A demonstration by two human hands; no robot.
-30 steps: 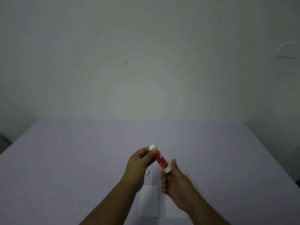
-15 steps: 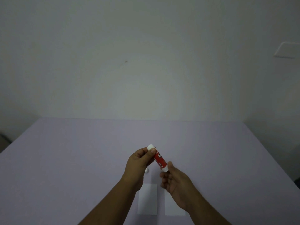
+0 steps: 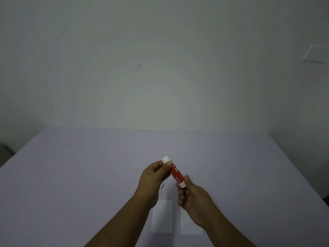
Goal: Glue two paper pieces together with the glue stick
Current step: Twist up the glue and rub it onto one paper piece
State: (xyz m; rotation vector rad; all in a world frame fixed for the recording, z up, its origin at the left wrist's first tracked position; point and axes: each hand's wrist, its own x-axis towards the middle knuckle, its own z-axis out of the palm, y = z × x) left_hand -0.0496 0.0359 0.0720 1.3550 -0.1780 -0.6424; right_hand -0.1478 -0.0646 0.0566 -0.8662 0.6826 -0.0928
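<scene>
A red glue stick (image 3: 176, 172) with white ends is held tilted above the table, between both hands. My left hand (image 3: 154, 177) grips its upper part, thumb near the white top end. My right hand (image 3: 192, 196) pinches its white lower end. Two white paper pieces lie side by side on the table below the hands: the left paper (image 3: 162, 219) and the right paper (image 3: 188, 225), which my right wrist partly covers. A small white object (image 3: 162, 186), possibly the cap, peeks out on the table behind my left hand.
The lilac table (image 3: 89, 175) reaches back to a plain white wall. Its right edge (image 3: 299, 168) runs diagonally toward me. A white wall plate (image 3: 316, 54) sits high on the right.
The glue stick and both hands have shifted slightly left and away from me. My right fingers have closed more snugly around the lower end.
</scene>
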